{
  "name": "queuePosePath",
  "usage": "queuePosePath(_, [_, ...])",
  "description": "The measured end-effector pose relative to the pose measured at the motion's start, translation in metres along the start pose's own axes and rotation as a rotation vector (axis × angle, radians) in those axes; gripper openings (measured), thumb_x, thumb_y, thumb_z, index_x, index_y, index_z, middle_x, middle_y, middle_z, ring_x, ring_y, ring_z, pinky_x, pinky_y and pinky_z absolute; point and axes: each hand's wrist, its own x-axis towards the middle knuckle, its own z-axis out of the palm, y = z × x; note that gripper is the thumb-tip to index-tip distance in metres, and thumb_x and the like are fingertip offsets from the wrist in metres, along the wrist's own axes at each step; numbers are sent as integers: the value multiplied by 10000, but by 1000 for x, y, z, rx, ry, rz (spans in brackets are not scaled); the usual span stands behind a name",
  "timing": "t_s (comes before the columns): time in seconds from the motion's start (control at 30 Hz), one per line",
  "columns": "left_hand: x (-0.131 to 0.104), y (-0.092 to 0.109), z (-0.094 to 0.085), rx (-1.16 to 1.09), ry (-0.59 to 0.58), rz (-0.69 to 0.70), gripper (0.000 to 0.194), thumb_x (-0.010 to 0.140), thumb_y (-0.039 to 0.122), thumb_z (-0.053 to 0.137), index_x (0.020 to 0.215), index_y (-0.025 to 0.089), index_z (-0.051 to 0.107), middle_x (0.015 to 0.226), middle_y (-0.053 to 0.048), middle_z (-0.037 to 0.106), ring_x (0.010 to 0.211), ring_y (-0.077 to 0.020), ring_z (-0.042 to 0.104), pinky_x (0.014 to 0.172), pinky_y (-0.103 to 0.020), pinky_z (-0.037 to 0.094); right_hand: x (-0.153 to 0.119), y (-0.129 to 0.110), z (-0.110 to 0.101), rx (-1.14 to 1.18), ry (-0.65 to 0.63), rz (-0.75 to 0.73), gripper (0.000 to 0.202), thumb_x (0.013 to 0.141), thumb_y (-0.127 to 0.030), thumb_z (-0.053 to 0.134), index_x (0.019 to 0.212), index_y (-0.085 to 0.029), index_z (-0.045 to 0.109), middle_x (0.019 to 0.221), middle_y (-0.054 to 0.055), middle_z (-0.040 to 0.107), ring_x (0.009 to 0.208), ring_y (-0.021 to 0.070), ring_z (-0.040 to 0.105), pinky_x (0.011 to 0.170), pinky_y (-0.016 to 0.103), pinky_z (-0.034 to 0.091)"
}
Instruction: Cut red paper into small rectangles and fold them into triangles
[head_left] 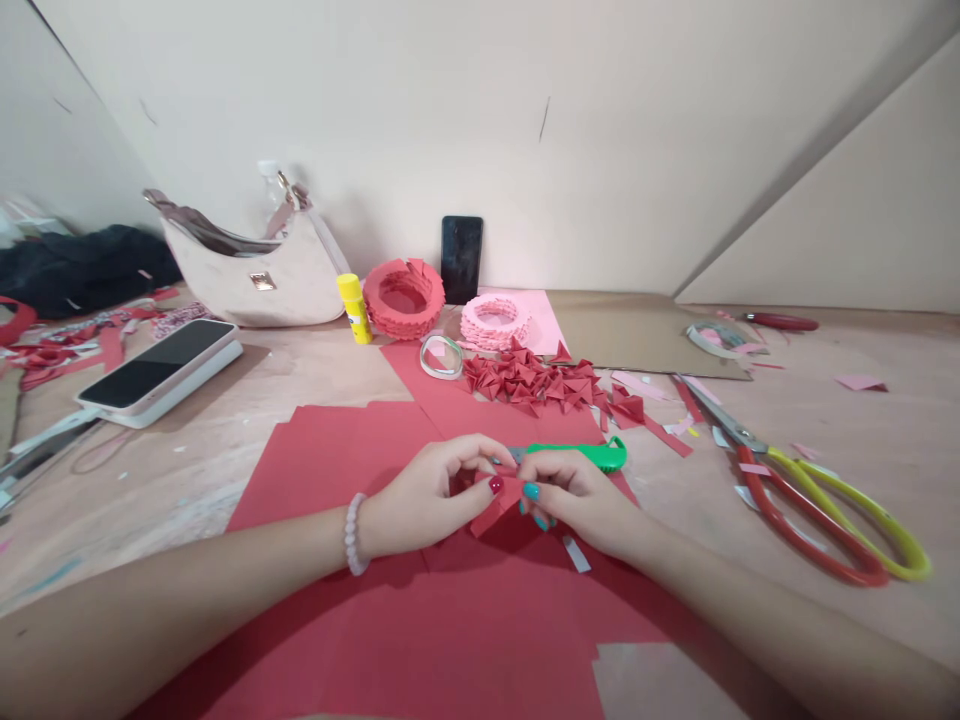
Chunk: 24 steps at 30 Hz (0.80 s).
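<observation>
Between my two hands is a small folded piece of red paper [496, 508]. My left hand [431, 497], with a beaded bracelet [355, 535] at the wrist, pinches its left side between thumb and fingers. On the other side my right hand [576, 497] is closed on the paper's right edge. Large red paper sheets [360, 620] lie spread under both hands. Just beyond the fingers rests a green utility knife [600, 455], its blade partly hidden by my hands. A pile of folded red paper triangles [532, 378] sits farther back.
Large scissors [810, 510] with red and yellow handles lie at the right. Behind stand a red paper ring [405, 298], a pink paper ring [495, 322], a glue stick [354, 308] and a phone [461, 258]. A handbag [255, 270] and another phone [161, 365] are at the left.
</observation>
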Motion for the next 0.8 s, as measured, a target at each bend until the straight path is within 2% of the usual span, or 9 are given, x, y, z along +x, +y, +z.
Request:
queuePosePath(0.07, [0,1,1,22,1,15,220,751,100,462,948,161,538,810,-21,581,696,-104,516,633,-197,402,0,0,2,-49,35,-30,132,620,-84,397,542,-172,457,502,-46,435,431,65,361,411,194,269])
queuePosePath(0.13, [1,1,0,-18,1,-4,212,752,108,469,947,158,536,762,-8,558,668,-95,503,615,-189,397,-1,-1,4,-69,60,-65,136,640,-86,415,543,-172,457,494,-50,417,428,64,352,406,191,273])
queuePosePath(0.3, [5,1,-4,-211,27,-158,184,797,212,473,968,158,511,681,33,457,486,-42,370,464,-159,314,-1,-5,6,55,201,-194,34,745,-190,516,763,-194,487,620,-27,528,551,96,511,540,216,423])
queuePosePath(0.4, [6,0,-6,-275,17,-183,183,804,251,486,959,163,525,688,28,462,514,-46,378,482,-160,308,0,-5,2,20,175,-253,29,753,-197,542,778,-196,527,722,5,576,665,120,566,640,245,459])
queuePosePath(0.57, [7,-1,-6,-349,7,-189,202,803,275,499,967,162,529,752,2,514,592,-65,430,531,-170,333,-1,-5,-3,-114,146,-265,62,756,-170,530,794,-199,569,810,28,610,772,148,574,722,274,462])
queuePosePath(0.7, [7,-1,-6,-308,-20,-165,185,798,233,493,958,148,530,722,12,483,586,-61,421,535,-164,340,-2,-4,-3,-255,153,-263,70,793,-179,481,792,-202,547,778,29,588,738,151,543,678,271,447])
queuePosePath(0.8, [5,-1,-5,-201,-17,-116,221,789,203,488,1004,152,493,698,20,471,566,-61,421,534,-165,356,-2,-3,0,-255,113,-249,75,820,-193,447,811,-204,520,757,16,549,698,133,516,638,247,433])
